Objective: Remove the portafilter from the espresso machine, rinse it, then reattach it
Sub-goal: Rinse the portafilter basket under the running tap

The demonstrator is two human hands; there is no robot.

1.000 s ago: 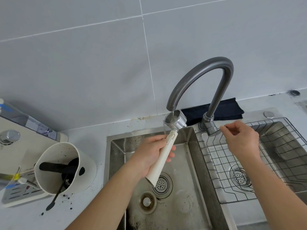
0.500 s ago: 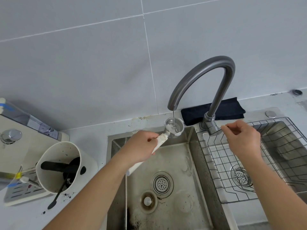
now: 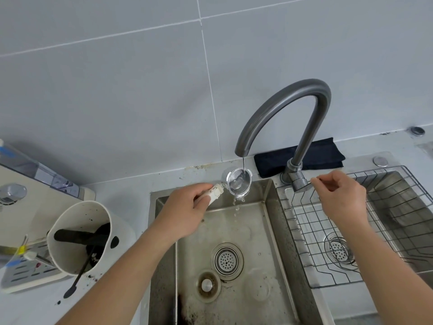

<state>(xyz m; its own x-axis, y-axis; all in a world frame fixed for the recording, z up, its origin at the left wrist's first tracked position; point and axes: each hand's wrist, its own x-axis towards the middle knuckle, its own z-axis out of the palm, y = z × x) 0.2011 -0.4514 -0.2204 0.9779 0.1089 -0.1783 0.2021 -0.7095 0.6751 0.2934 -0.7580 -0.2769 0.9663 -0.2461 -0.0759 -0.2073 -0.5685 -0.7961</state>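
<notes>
At the far left stands the espresso machine (image 3: 28,202), cream-coloured, only partly in view; just in front of it a white tub (image 3: 79,235) sits on the drip tray with a dark bar across its inside and black grounds scattered round its foot. Next comes the left hand (image 3: 185,214), fingers curled round the pale handle of the portafilter (image 3: 237,185); the metal basket end is out over the back of the sink (image 3: 234,231), tilted open toward the camera, directly under the tap (image 3: 281,109); a thin stream runs into it and drips fall from its lower edge. The metal head looks heavy against the light handle, so the weight likely pulls at the far end; wet steel will be slippery, and the handle is the sensible place to grip, close to the head for control. It seems rigid and not fragile. Right of the tap's base, the right hand (image 3: 339,198) pinches the thin lever, fingertips pressed together; below it a wire rack (image 3: 316,242) sits in the second basin; a dark cloth (image 3: 328,153) lies behind.
</notes>
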